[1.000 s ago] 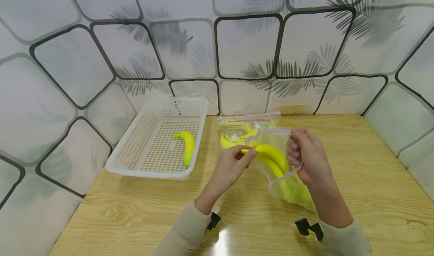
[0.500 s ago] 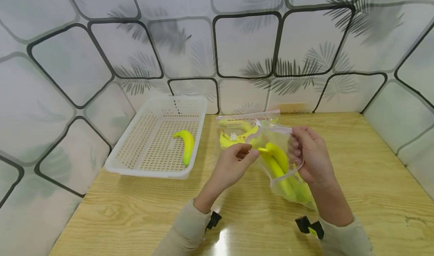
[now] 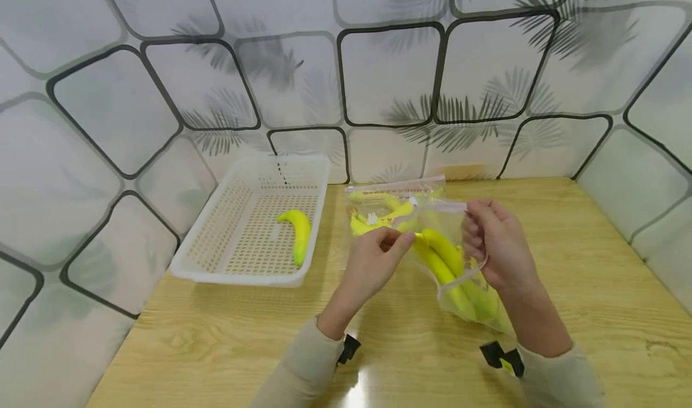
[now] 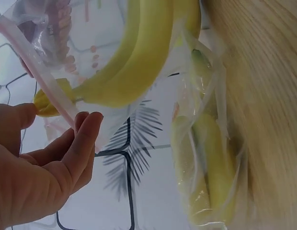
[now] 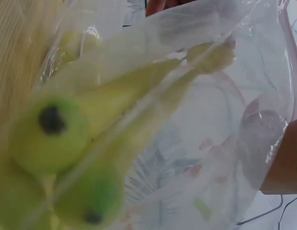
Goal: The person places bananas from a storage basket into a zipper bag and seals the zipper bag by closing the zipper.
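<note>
We see the left hand pinching the zip rim of the clear bag at mid-bench, while the right hand curls round the opposite rim. The bananas lie inside. We judge the rims should stay taut and aligned, clear of the stems.

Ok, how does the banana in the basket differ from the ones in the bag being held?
The banana in the basket lies alone and bare on the basket floor, untouched. The bagged bananas are a pair inside a clear bag, slanting down to the table, with the left hand and right hand pinching the bag's mouth. All are yellow with greenish ends.
</note>
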Demonstrator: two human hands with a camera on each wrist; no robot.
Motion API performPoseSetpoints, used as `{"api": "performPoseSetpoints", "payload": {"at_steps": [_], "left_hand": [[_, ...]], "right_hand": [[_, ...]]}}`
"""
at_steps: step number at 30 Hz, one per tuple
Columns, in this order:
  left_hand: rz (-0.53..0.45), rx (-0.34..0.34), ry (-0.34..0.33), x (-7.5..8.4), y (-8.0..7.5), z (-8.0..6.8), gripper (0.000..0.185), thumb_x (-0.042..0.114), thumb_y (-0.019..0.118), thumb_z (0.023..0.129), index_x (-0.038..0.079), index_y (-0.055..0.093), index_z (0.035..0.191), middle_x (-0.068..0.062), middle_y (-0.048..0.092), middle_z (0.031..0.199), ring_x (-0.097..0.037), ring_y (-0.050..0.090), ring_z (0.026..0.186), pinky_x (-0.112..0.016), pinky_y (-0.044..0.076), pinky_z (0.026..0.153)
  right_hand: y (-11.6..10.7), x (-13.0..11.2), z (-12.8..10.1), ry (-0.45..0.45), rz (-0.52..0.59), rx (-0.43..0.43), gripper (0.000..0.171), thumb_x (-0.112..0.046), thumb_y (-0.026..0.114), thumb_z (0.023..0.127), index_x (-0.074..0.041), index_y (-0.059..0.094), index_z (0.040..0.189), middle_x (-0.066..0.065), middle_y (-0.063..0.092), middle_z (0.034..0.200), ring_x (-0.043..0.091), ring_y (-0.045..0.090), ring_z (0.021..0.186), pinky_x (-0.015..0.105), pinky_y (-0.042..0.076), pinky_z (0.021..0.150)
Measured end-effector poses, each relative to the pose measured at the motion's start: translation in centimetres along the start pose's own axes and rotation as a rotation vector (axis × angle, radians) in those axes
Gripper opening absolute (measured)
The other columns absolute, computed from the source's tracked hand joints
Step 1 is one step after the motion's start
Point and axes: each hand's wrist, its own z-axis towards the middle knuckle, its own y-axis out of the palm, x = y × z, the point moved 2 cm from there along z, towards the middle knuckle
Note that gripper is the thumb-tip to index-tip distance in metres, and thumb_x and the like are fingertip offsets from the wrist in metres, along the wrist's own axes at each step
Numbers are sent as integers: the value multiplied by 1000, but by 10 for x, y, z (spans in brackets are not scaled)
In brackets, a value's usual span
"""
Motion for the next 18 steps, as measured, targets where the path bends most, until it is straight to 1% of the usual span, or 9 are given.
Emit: {"api": "performPoseSetpoints", "payload": {"at_steps": [3, 7, 10, 12, 15, 16, 18], "left_hand": [[43, 5, 56, 15, 2, 8, 30, 38, 61, 99, 10, 73, 96, 4, 68, 81, -7, 60, 69, -23, 51, 65], [103, 2, 140, 41, 5, 25, 27, 34, 61, 99, 11, 70, 89, 5, 65, 75, -7, 57, 62, -21, 49, 60], [168, 6, 213, 62, 10, 36, 25, 31, 62, 99, 11, 67, 86, 4, 62, 73, -8, 54, 61, -19, 46, 59], [214, 15, 270, 75, 13, 42, 22, 29, 63, 99, 11, 65, 85, 4, 61, 73, -8, 52, 61, -17, 43, 59], [251, 16, 343, 93, 19, 49, 16, 20, 63, 98, 10, 64, 86, 2, 61, 74, -9, 51, 61, -17, 40, 59], [265, 10, 361, 99, 20, 51, 14, 18, 62, 98, 10, 65, 87, 2, 61, 75, -8, 51, 63, -16, 40, 59], [278, -6, 373, 106, 22, 55, 10, 11, 60, 97, 9, 66, 89, 0, 63, 78, -9, 52, 63, -15, 40, 60]], "right_hand": [[-7, -16, 2, 0, -85, 20, 20, -20, 51, 104, -10, 44, 89, -4, 42, 66, 10, 29, 52, 22, 20, 44], [-22, -43, 5, 14, -171, 59, 19, -20, 53, 103, -10, 43, 90, -3, 44, 65, 8, 36, 51, 20, 29, 42], [-36, -61, 6, -2, -225, 113, 20, -21, 55, 102, -10, 44, 90, -3, 45, 65, 8, 38, 50, 19, 31, 40], [-43, -71, 5, -25, -263, 156, 20, -21, 57, 101, -9, 45, 91, -3, 47, 64, 8, 40, 48, 19, 33, 38], [-52, -82, 2, -38, -312, 220, 21, -23, 58, 100, -7, 46, 93, -3, 49, 63, 8, 42, 45, 19, 35, 37], [-55, -86, 1, -36, -324, 235, 23, -24, 59, 100, -6, 45, 94, -3, 49, 63, 8, 42, 44, 19, 36, 37], [-59, -91, 0, -27, -382, 265, 26, -28, 58, 100, -7, 43, 98, -4, 49, 65, 8, 43, 45, 19, 38, 38]]}}
